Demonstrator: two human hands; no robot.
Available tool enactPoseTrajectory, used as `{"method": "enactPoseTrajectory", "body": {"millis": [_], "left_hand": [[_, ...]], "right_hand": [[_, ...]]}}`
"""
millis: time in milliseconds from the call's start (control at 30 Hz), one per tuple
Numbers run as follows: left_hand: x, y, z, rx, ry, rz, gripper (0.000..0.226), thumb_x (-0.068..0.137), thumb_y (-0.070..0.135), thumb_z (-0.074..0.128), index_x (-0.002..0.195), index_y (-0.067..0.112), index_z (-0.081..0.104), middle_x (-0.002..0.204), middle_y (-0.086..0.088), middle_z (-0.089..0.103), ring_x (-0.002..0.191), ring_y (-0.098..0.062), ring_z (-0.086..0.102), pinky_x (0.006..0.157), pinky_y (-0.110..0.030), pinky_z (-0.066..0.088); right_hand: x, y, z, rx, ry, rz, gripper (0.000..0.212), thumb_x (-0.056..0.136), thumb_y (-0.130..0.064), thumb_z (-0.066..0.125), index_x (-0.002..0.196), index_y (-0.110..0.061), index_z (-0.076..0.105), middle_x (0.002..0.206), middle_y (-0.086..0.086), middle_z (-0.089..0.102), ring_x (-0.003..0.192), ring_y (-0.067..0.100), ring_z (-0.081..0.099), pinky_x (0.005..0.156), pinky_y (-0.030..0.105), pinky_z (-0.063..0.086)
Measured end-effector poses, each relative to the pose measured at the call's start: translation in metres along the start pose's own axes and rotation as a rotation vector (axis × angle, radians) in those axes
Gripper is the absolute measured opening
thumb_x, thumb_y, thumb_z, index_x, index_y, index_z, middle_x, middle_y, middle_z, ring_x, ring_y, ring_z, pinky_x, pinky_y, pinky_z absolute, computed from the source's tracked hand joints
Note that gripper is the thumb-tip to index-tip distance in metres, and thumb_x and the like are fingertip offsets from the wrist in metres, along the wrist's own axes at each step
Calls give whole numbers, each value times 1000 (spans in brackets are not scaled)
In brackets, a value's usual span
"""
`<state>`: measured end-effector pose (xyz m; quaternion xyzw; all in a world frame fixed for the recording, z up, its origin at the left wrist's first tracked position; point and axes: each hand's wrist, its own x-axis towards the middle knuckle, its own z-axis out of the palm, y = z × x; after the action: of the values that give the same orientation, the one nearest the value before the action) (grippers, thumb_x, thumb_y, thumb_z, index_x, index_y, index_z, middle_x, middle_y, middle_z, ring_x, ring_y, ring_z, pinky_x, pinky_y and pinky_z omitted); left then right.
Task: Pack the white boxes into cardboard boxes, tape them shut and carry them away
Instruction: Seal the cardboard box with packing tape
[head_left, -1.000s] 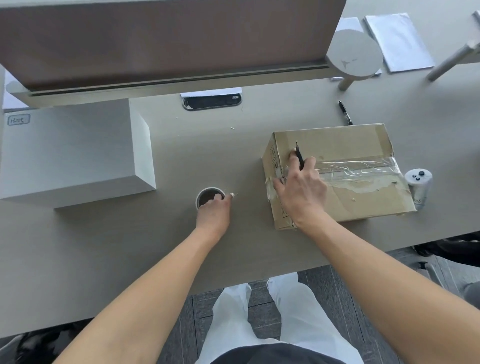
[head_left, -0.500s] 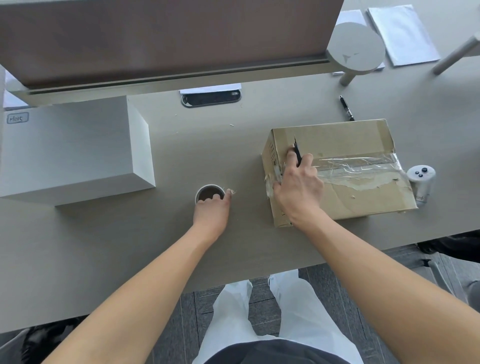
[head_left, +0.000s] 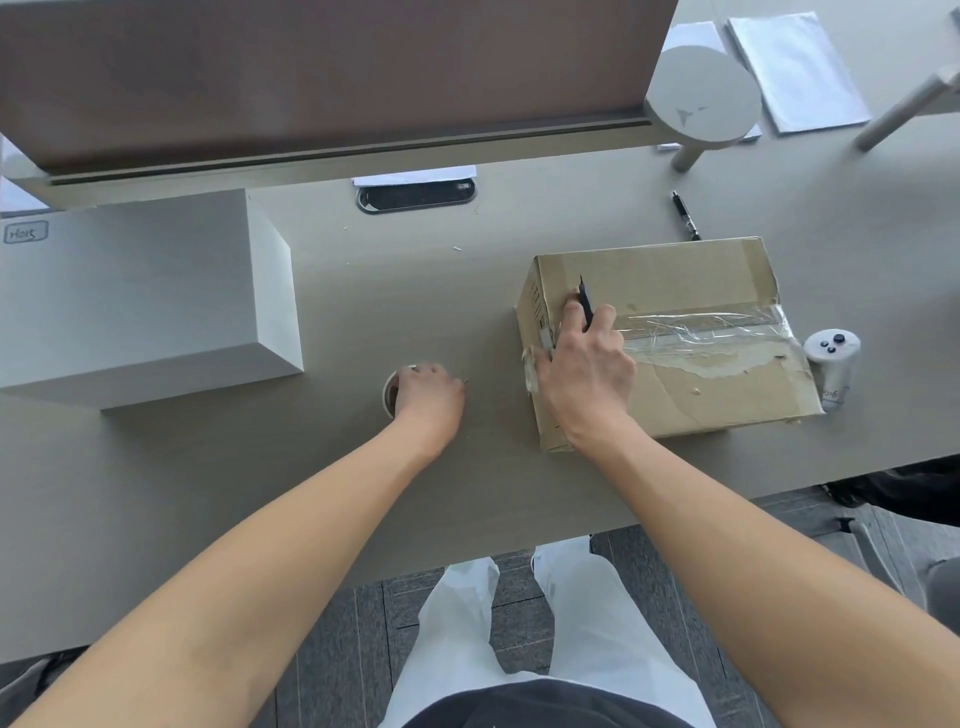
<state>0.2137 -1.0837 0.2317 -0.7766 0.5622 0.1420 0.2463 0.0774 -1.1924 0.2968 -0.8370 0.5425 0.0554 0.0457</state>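
A closed cardboard box (head_left: 675, 275) lies on the grey table (head_left: 208, 493), right of centre, with clear tape (head_left: 701, 332) along its top seam. My right hand (head_left: 587, 364) rests on the box's left end and grips a thin black tool (head_left: 585, 304) between its fingers, pressing the tape end over the edge. My left hand (head_left: 428, 397) covers a roll of tape (head_left: 389, 395) standing on the table, fingers curled over it. A large white box (head_left: 130, 296) sits at the far left.
A white controller (head_left: 832, 364) stands just right of the cardboard box. A black pen (head_left: 684, 215) lies behind it. A desk divider (head_left: 311, 78), a round white lamp base (head_left: 701, 93) and papers (head_left: 795, 67) are at the back. A cable slot (head_left: 415, 193) sits mid-table.
My left hand has slid further over the tape roll, covering most of it. My right hand stays on the box's left end with the black tool.
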Motion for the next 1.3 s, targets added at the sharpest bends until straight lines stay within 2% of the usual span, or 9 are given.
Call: {"method": "enactPoseTrajectory", "body": {"millis": [133, 333, 600, 700, 867, 933, 1033, 1200, 1300], "left_hand": [[3, 3, 1, 75, 88, 60, 25, 90, 19, 53, 111, 23, 66, 117, -8, 52, 116, -30, 44, 83, -40, 37], [2, 6, 3, -201, 28, -8, 42, 86, -6, 53, 124, 10, 57, 120, -12, 53, 106, -31, 59, 64, -39, 44], [-10, 2, 18, -467, 19, -90, 43, 86, -10, 46, 127, 3, 48, 115, -16, 60, 101, -36, 61, 71, -38, 41], [-12, 2, 19, -484, 18, -102, 50, 87, -10, 45, 135, 3, 45, 118, -16, 59, 104, -36, 59, 74, -39, 42], [-15, 2, 19, -361, -21, -95, 43, 84, -9, 50, 126, 1, 46, 121, -15, 59, 106, -33, 59, 69, -36, 41], [-14, 3, 20, -346, -20, -98, 57, 85, -9, 50, 140, -3, 37, 127, -17, 57, 110, -33, 57, 73, -37, 44], [-11, 4, 20, -357, -26, -89, 82, 87, -11, 46, 157, -3, 3, 133, -20, 53, 114, -36, 56, 79, -41, 47], [-15, 3, 17, -345, -18, -92, 85, 88, -9, 46, 158, 1, -1, 129, -19, 54, 111, -37, 56, 79, -43, 48], [-24, 1, 17, -388, -6, -124, 85, 90, -3, 48, 158, 4, -2, 128, -19, 52, 112, -37, 54, 83, -42, 47]], "right_hand": [[0, 1, 2, -12, 0, -2, 67, 93, -49, 63, 144, -14, 37, 129, 14, 42, 101, 33, 57, 63, 36, 39], [0, 2, 3, -11, 7, 3, 68, 92, -49, 64, 145, -14, 38, 128, 15, 43, 99, 33, 57, 62, 36, 37], [0, 2, 4, -8, 17, 5, 69, 92, -48, 65, 146, -14, 38, 128, 15, 44, 99, 33, 58, 62, 36, 37], [2, -2, 9, -49, 6, 29, 67, 90, -41, 71, 143, -15, 40, 125, 14, 45, 96, 30, 58, 58, 34, 36], [5, -7, 16, -97, 13, 51, 67, 85, -30, 77, 140, -14, 43, 121, 12, 48, 89, 27, 59, 53, 32, 34], [5, -5, 16, -85, 16, 49, 65, 86, -30, 76, 140, -14, 43, 121, 12, 48, 90, 27, 59, 53, 32, 35], [4, -5, 16, -76, 10, 53, 69, 82, -28, 79, 140, -16, 43, 122, 11, 47, 92, 26, 60, 55, 32, 35], [-5, 4, 1, 102, 23, -17, 76, 93, -53, 61, 152, -21, 28, 128, 13, 41, 102, 32, 55, 67, 38, 43], [-24, -1, -7, 262, 156, -113, 74, 100, -37, 51, 162, -32, 10, 122, 10, 44, 81, 29, 52, 59, 36, 40]]}}
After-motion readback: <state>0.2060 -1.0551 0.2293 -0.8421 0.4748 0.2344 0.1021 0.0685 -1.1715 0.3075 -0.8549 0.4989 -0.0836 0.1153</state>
